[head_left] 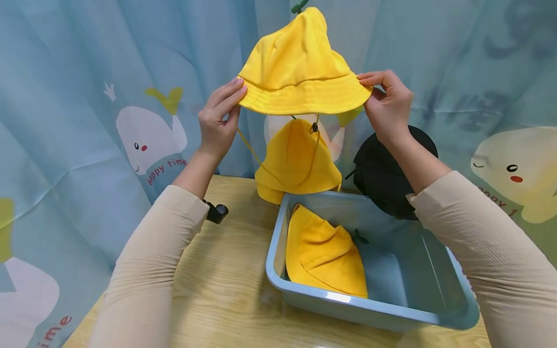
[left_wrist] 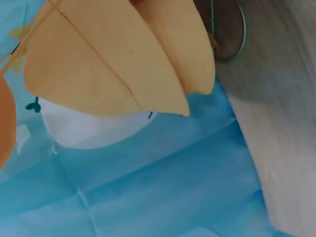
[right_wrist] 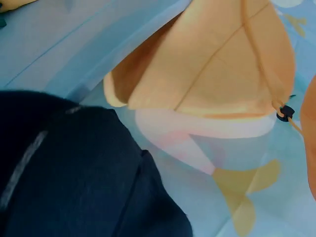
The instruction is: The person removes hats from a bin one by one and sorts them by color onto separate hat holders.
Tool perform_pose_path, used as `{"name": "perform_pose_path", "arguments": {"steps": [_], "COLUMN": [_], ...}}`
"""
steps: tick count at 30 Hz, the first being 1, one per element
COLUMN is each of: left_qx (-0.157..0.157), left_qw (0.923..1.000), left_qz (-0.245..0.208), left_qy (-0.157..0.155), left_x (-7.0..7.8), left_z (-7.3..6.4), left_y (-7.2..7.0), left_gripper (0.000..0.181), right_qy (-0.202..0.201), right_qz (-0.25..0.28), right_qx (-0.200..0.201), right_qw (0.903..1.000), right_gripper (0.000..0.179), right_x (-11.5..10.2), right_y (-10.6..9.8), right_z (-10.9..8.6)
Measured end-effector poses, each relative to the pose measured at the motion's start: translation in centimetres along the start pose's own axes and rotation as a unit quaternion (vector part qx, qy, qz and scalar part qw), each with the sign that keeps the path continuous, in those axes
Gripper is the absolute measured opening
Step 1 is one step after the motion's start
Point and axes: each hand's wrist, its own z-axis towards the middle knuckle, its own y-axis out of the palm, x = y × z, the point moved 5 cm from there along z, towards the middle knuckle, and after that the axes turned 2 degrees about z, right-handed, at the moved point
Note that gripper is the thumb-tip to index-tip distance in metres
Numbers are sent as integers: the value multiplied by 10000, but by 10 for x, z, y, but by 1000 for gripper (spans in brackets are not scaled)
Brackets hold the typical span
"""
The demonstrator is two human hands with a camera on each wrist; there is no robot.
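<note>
- Yellow cotton bucket hat [head_left: 300, 67] held up in the air, far above the table, crown upward, brim level, between both hands.
- Left hand [head_left: 219, 121] at the left edge of the brim, fingers curled and pinching the fabric, thumb underneath.
- Right hand [head_left: 387, 106] at the right edge of the brim, fingers bent over the top, thumb below, pinching the fabric likewise.
- Thin yellow chin cord [head_left: 278, 166] hanging in a loop from under the brim, with a small dark toggle [head_left: 314, 127] on it.
- Second yellow hat [head_left: 298, 162] standing behind the tub, directly below the raised one, near the blue whale-print curtain [head_left: 87, 72]; seen also in the left wrist view [left_wrist: 113, 64] and the right wrist view [right_wrist: 207, 64].
- Black hat [head_left: 383, 179] to the right of it, partly hidden by the right forearm; large and dark in the right wrist view [right_wrist: 74, 173].
- Light blue plastic tub [head_left: 370, 309] on the near right of the pale wooden table [head_left: 217, 290].
- Third yellow hat [head_left: 322, 256] lying folded inside the tub, against its left wall.
</note>
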Motion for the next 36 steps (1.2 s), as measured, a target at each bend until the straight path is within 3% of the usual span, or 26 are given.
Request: {"name": "perform_pose_path", "arguments": {"steps": [4, 9, 12, 16, 21, 24, 26, 30, 33, 36], "left_qx": [-1, 93, 156, 265, 589, 534, 379, 9, -357, -817], "left_qw": [9995, 9929, 9878, 9890, 9928, 9932, 9928, 9899, 9873, 9828], "left_qz": [63, 151, 234, 280, 68, 190, 392, 656, 597, 449], "left_qy": [-319, -1174, -1532, -1430, -1041, -1014, -1066, -1260, -1427, -1593], "left_x": [-14, -35, -44, -45, -39, -40, -45, -54, -57, -55], "left_z": [-8, -28, -42, -43, -17, -14, -23, -59, -85, -104], "left_y": [4, 10, 15, 20, 21, 23, 25, 24, 20, 17], "left_gripper": [20, 26, 27, 26, 26, 27, 26, 25, 25, 25], "right_qy": [211, 153, 118, 217, 266, 215, 73, -142, -129, -1], "right_qz": [43, -310, -601, -696, -236, -169, -373, -955, -1396, -1810], "right_qx": [-60, -203, -197, -15, 301, 299, 142, -521, -1156, -1817], "right_qw": [9998, 9992, 9979, 9973, 9989, 9992, 9992, 9940, 9834, 9666], "right_gripper": [11, 14, 13, 12, 9, 7, 6, 5, 4, 5], "right_x": [17, 34, 44, 49, 43, 42, 44, 55, 63, 65], "right_y": [7, 12, 12, 11, 14, 19, 23, 31, 36, 38], "right_z": [-2, -8, -13, -16, -3, 0, -5, -23, -35, -45]}}
